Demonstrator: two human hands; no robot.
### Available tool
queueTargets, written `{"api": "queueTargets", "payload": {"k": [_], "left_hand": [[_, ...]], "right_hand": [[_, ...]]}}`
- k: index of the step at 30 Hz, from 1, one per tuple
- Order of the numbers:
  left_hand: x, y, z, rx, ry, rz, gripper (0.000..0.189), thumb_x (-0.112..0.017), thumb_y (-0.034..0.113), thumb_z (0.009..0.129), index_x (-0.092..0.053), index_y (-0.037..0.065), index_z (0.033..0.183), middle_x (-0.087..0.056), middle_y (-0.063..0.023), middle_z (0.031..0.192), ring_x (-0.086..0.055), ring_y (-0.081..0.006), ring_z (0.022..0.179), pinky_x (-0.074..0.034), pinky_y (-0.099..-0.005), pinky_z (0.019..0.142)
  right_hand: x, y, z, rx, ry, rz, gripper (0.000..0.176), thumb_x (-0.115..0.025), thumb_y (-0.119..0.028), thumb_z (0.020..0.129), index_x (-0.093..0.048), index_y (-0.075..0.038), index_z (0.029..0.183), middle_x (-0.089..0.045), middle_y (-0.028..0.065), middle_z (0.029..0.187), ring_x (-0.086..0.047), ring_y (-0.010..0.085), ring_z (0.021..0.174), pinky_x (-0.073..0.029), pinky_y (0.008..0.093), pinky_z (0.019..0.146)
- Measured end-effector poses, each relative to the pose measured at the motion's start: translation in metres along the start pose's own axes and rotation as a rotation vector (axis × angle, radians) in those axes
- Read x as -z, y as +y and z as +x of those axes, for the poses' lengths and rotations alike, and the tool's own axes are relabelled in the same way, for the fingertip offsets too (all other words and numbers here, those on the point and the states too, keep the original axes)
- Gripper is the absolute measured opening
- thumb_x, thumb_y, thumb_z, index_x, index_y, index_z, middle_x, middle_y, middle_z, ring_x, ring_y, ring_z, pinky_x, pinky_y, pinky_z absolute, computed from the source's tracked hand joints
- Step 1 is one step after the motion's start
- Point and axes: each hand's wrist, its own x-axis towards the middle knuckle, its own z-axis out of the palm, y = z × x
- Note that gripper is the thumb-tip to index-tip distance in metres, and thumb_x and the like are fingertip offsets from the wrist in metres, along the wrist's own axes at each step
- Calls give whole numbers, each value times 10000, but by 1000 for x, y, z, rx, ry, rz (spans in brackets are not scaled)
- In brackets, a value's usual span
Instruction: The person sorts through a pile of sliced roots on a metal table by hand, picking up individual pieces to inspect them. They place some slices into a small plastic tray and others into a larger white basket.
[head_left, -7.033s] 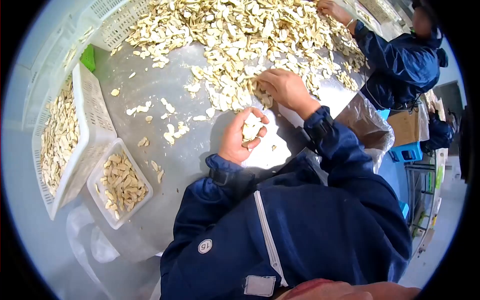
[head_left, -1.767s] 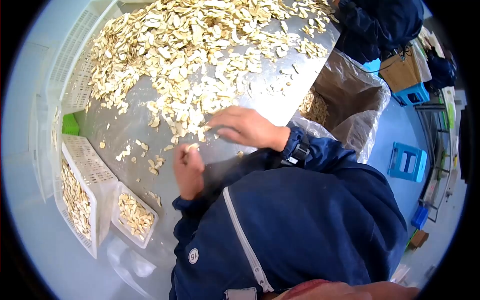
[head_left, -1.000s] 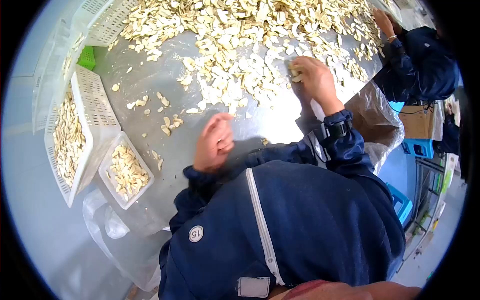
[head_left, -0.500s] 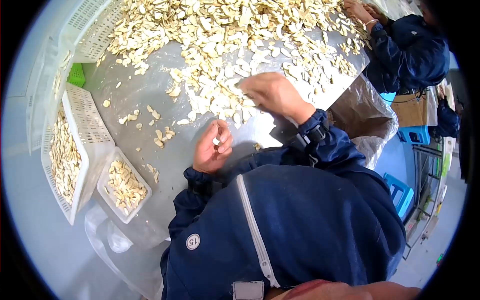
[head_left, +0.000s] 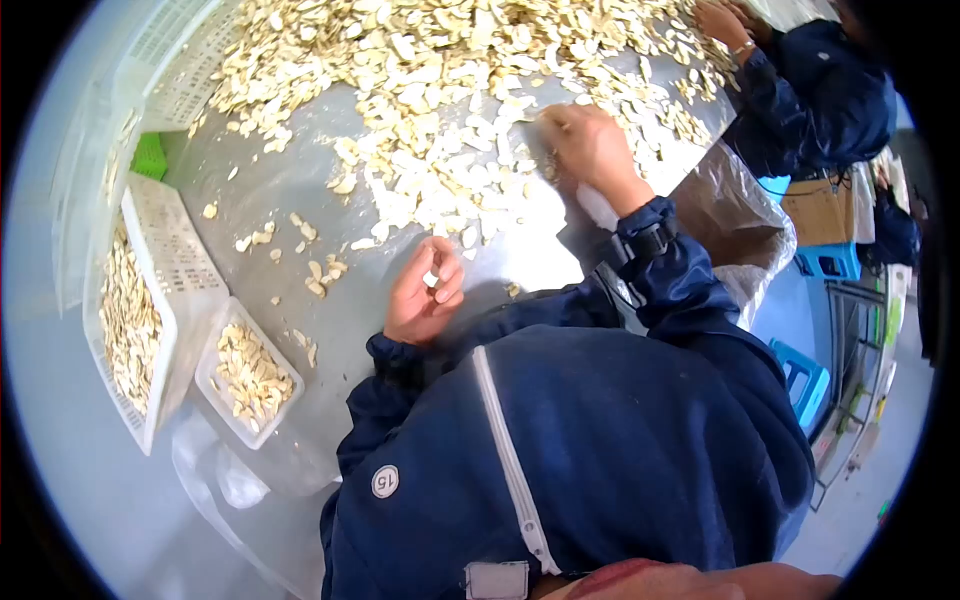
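A wide heap of pale, dried-looking slices (head_left: pixel 440 70) covers the far part of the metal table (head_left: pixel 290 180); their exact kind I cannot make out. Just off the near edge of the spread, my left hand (head_left: pixel 425 295) is half curled, with a small whitish slice (head_left: pixel 431 279) held between thumb and fingers. My right hand (head_left: pixel 597 152) is over the right side of the thinner spread, knuckles up and fingers bent downward. Motion blurs its fingertips, so whether they grip a slice is hidden.
On the left stand a white perforated basket (head_left: pixel 180 250) and a small white tray (head_left: pixel 292 398), both containing slices. A green basket (head_left: pixel 149 156) is behind them. Clear plastic lining (head_left: pixel 745 220) hangs at the right table edge. A co-worker's hand (head_left: pixel 722 25) is at the heap's far right.
My right hand has moved up and to the right across the slices, away from my left hand. My left hand has stayed almost still with its slice.
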Motion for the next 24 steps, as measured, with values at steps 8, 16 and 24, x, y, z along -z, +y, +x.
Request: {"api": "queueTargets", "payload": {"k": [8, 16, 24], "left_hand": [[-25, -1, 1, 10, 140, 30, 383, -374, 380, 1165, -542, 80, 1333, -535, -60, 987, -489, -109, 714, -357, -205, 481], [-6, -1, -4, 5, 69, 109, 313, -422, 312, 1156, -534, 90, 1345, -547, -55, 999, -500, -105, 742, -344, -201, 484], [-18, -2, -3, -26, 73, 201, 313, -465, 195, 1124, -506, 73, 1410, -563, -49, 931, -502, -87, 688, -328, -206, 491]], "right_hand": [[-16, -78, -27, 482, -283, 549, 305, -638, -225, 996, -722, -113, 1267, -736, 137, 1140, -682, 375, 1044, -564, 468, 890], [18, 1, -33, 63, 124, -106, 292, -710, -157, 904, -753, -99, 1187, -732, 126, 1075, -669, 342, 1031, -557, 434, 897], [34, 19, -63, -300, -82, 260, 313, -622, -174, 1032, -699, -51, 1309, -760, 125, 1144, -723, 267, 1001, -570, 354, 882]]}}
